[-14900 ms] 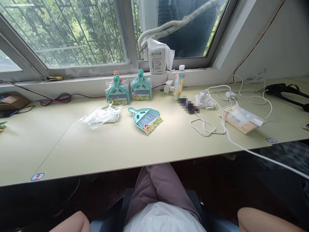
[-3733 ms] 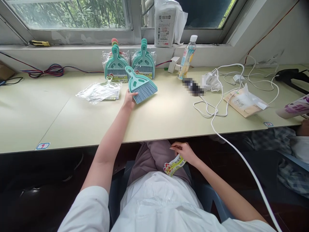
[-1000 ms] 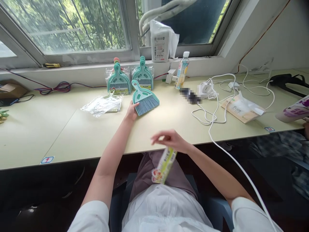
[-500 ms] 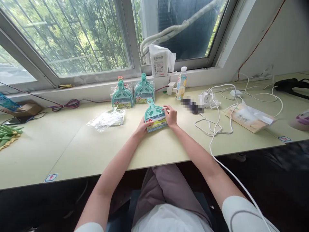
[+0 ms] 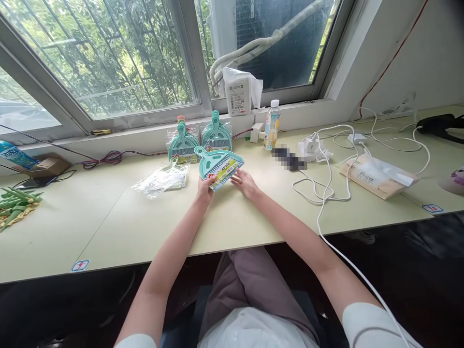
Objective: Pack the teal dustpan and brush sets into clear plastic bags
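Observation:
A teal dustpan-and-brush set (image 5: pixel 220 162) with a yellow and red label is held tilted above the table, its handle pointing up and left. My left hand (image 5: pixel 206 187) is closed on its lower left corner, thumb over the front. Beside the set's right edge is my right hand (image 5: pixel 247 183), fingers stretched out and apart; whether the fingertips touch the edge I cannot tell. To the left lie clear plastic bags (image 5: pixel 159 180). Behind stand wrapped dustpan sets in two stacks, a left stack (image 5: pixel 184 142) and a right stack (image 5: pixel 216 133).
A drink bottle (image 5: pixel 272 124) stands by the window ledge. White cables (image 5: pixel 328 193) loop over the table's right side near a tissue pack (image 5: pixel 377 176). Green vegetables (image 5: pixel 18 205) lie at the far left, by a cardboard box (image 5: pixel 50 164).
The dustpan-and-brush set has tilted, its handle swinging left and its right side rising. My right hand has come off its upper right side and moved lower, fingers spreading.

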The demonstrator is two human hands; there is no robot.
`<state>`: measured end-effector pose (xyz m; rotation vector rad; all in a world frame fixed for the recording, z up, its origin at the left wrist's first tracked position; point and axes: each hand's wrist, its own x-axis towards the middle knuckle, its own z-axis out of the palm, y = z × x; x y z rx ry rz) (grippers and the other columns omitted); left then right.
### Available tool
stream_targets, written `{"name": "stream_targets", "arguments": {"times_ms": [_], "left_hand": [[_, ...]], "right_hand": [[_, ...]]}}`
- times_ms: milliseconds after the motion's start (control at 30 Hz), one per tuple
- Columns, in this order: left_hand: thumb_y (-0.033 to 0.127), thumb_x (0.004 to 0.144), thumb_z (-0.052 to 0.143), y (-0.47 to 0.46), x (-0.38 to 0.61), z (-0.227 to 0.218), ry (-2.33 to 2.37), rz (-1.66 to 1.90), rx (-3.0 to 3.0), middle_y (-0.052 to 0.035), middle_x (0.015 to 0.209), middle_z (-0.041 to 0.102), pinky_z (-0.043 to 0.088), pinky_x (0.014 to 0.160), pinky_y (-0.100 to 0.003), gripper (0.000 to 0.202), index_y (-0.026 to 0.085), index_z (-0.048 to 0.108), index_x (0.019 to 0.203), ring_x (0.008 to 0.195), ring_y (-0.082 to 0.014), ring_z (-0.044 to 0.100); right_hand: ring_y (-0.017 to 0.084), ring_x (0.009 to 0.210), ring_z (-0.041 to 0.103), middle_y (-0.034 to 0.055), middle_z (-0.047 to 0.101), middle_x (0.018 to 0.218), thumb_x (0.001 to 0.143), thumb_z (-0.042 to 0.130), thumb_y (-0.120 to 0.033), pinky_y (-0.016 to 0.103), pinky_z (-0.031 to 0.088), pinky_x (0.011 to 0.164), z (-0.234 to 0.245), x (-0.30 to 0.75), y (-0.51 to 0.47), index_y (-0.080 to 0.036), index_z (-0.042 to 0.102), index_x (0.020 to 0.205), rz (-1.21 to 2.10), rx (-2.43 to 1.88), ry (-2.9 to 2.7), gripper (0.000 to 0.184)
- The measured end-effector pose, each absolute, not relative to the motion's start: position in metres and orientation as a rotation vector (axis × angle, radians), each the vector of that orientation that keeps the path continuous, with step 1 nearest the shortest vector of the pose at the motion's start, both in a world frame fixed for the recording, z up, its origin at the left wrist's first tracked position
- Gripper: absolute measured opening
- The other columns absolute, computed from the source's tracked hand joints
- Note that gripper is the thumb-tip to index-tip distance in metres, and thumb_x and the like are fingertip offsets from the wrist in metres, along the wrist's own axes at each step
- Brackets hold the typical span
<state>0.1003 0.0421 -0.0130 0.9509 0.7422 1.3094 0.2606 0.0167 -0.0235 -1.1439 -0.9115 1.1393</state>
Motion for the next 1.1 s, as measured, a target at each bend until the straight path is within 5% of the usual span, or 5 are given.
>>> {"name": "stream_targets", "arguments": {"times_ms": [200,367,633,900,1100], "left_hand": [[0.017,0.057,0.079,0.036,0.106,-0.013,0.718,1.342,0.988,-0.0054,0.101,0.066,0.054,0.081,-0.036,0.066,0.021,0.049,0.116,0.093,-0.0218,0.065],[0.019,0.062,0.077,0.037,0.107,-0.012,0.697,1.295,1.01,-0.006,0.103,0.066,0.053,0.081,-0.033,0.057,0.019,0.05,0.112,0.095,-0.0211,0.064],[0.013,0.06,0.071,0.042,0.103,-0.013,0.711,1.285,0.963,-0.0065,0.1,0.067,0.053,0.087,-0.041,0.05,0.017,0.051,0.105,0.096,-0.0247,0.065],[0.027,0.071,0.07,0.049,0.101,-0.017,0.773,1.227,1.146,-0.0103,0.116,0.064,0.049,0.096,-0.042,0.05,0.017,0.051,0.117,0.107,-0.0254,0.062],[0.037,0.091,0.043,0.071,0.054,-0.001,1.631,1.453,1.62,-0.015,0.144,0.043,0.027,0.113,-0.045,0.058,0.018,0.03,0.144,0.136,-0.0268,0.037]], "right_hand": [[0.017,0.078,0.07,0.0057,0.071,0.097,0.082,0.069,-0.026,0.034,0.059,0.083,-0.022,0.253,0.013,-0.018,0.057,0.099,1.404,-0.879,-0.873,0.022],[0.015,0.072,0.071,0.0051,0.072,0.093,0.086,0.059,-0.014,0.033,0.06,0.078,-0.021,0.258,0.014,-0.016,0.058,0.096,1.392,-0.896,-0.784,0.01],[0.015,0.071,0.071,0.0054,0.073,0.091,0.088,0.058,-0.015,0.032,0.061,0.077,-0.016,0.256,0.01,-0.015,0.058,0.095,1.403,-0.906,-0.768,0.007],[0.015,0.067,0.07,0.0042,0.073,0.085,0.087,0.058,-0.013,0.029,0.061,0.07,-0.018,0.258,0.013,-0.015,0.058,0.093,1.35,-0.904,-0.773,0.007],[0.015,0.069,0.07,0.0041,0.072,0.087,0.084,0.061,-0.014,0.03,0.061,0.069,-0.021,0.266,0.016,-0.015,0.06,0.091,1.252,-0.89,-0.725,0.007]]}}
